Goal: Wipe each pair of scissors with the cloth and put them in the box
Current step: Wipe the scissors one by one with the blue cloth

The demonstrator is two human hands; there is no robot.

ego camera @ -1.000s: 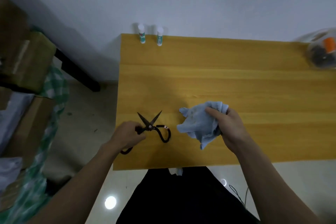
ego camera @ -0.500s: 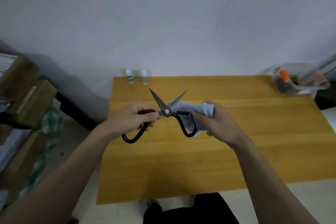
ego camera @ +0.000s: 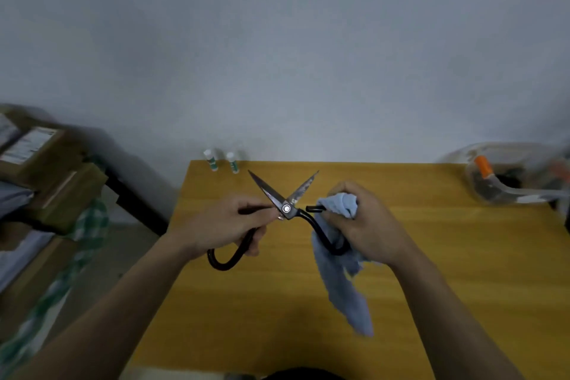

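Both hands engaged above the tabletop (ego camera: pixel 447 256). Left hand (ego camera: pixel 228 225) grips one black handle loop of the scissors (ego camera: pixel 287 210), blades splayed, likely to expose edges. Right hand (ego camera: pixel 361 222) clutches the cloth (ego camera: pixel 342 281) against the other loop. Clear box (ego camera: pixel 505 179) sits far right.

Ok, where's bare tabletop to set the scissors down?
Bare wood lies right of the right hand, short of the clear tub, and along the table's near edge. The far-left corner holds two tubes.

Both forearms are bare, with no sleeves showing; dark clothing (ego camera: pixel 303 375) below.
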